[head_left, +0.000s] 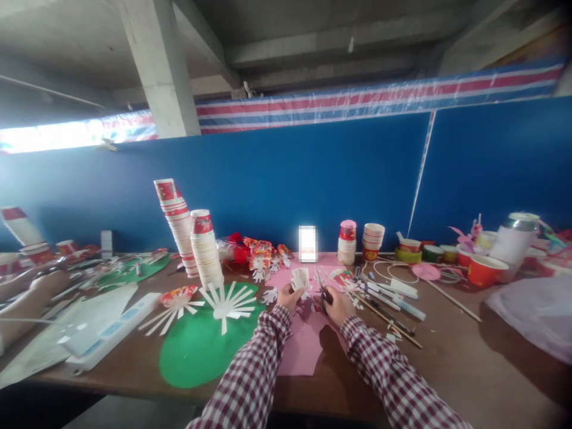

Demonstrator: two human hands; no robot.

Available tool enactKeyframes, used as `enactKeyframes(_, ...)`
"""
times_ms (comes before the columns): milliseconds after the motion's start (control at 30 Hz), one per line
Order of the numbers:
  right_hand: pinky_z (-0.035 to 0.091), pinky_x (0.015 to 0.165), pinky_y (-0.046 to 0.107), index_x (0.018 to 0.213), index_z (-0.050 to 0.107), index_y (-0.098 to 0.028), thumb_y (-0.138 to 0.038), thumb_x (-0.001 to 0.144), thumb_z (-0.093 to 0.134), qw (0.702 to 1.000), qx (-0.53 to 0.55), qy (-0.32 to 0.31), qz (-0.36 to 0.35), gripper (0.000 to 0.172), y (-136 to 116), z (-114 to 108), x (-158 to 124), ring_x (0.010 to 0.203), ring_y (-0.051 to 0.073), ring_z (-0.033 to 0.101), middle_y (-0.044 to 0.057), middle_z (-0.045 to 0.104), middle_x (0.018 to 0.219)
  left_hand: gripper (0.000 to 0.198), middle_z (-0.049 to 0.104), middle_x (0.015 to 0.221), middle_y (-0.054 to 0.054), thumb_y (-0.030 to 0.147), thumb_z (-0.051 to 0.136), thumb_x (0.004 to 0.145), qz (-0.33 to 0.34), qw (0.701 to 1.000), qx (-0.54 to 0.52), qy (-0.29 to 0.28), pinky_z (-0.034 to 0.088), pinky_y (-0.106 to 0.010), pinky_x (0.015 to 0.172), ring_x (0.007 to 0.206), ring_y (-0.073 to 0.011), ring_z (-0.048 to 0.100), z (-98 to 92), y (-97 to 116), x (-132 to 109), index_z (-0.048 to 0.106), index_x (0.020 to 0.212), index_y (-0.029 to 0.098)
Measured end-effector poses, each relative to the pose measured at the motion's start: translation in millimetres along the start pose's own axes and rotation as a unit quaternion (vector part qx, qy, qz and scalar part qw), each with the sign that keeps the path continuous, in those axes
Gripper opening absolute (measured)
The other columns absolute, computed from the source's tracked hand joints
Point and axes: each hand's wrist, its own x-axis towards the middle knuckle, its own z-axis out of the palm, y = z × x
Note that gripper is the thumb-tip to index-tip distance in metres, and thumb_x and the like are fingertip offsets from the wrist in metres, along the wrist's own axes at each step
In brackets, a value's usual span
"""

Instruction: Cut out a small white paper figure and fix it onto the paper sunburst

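Observation:
My left hand is closed on a whitish paper cutout, held up over the pink paper. Across from it, my right hand grips a pair of dark-handled scissors, with the blades pointing up and away from me. A small gap lies between the blades and the cutout. Paper scraps are scattered on the pink sheet under both hands. To the left, a white cup cut into fanned strips rests on a green round sheet, beside a red and white fanned cup.
Tall stacks of paper cups stand left of centre; shorter cup stacks stand behind my right hand. Pens and sticks lie to the right. A power strip is at left, near another person's arm. A blue partition borders the table.

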Motion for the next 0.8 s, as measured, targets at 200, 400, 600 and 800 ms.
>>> enactKeyframes(200,0.030,0.053,0.022,0.087,0.057,-0.020,-0.029,0.076,0.046,1.000,-0.004,-0.001,-0.002,0.018,0.0,-0.5,0.2,0.062,0.016,0.055,0.003,0.062,0.068,0.018,0.058,0.050,-0.001,0.018,0.067,0.051,0.000,1.000,0.001,0.000,0.036,-0.019,0.042,0.046,-0.0096,0.050,-0.2,-0.1,0.0,0.066,0.068,0.009)
enactKeyframes(400,0.031,0.053,0.022,0.086,0.056,-0.020,-0.029,0.076,0.045,1.000,-0.007,0.001,-0.002,0.017,-0.6,-0.6,-0.1,0.062,0.016,0.055,0.003,0.061,0.067,0.021,0.060,0.052,-0.002,0.018,0.067,0.051,-0.002,1.000,-0.003,-0.003,0.037,-0.019,0.043,0.049,-0.0103,0.052,0.2,-1.9,1.0,0.065,0.069,0.008)
enactKeyframes(600,0.031,0.053,0.022,0.086,0.057,-0.019,-0.029,0.076,0.045,1.000,-0.008,0.004,-0.003,0.018,-0.2,0.0,0.1,0.062,0.016,0.055,0.003,0.061,0.068,0.022,0.059,0.051,-0.002,0.020,0.069,0.049,-0.004,1.000,-0.002,-0.002,0.037,-0.020,0.044,0.047,-0.0100,0.051,0.4,-1.8,1.8,0.065,0.067,0.008)
enactKeyframes(800,0.032,0.055,0.022,0.087,0.056,-0.019,-0.028,0.076,0.046,1.000,-0.006,0.003,-0.004,0.018,-0.3,-0.6,0.2,0.063,0.016,0.056,0.003,0.062,0.069,0.022,0.059,0.049,-0.002,0.021,0.069,0.050,-0.010,1.000,0.000,-0.002,0.037,-0.020,0.042,0.046,-0.0106,0.052,0.3,0.7,-0.5,0.066,0.068,0.009)
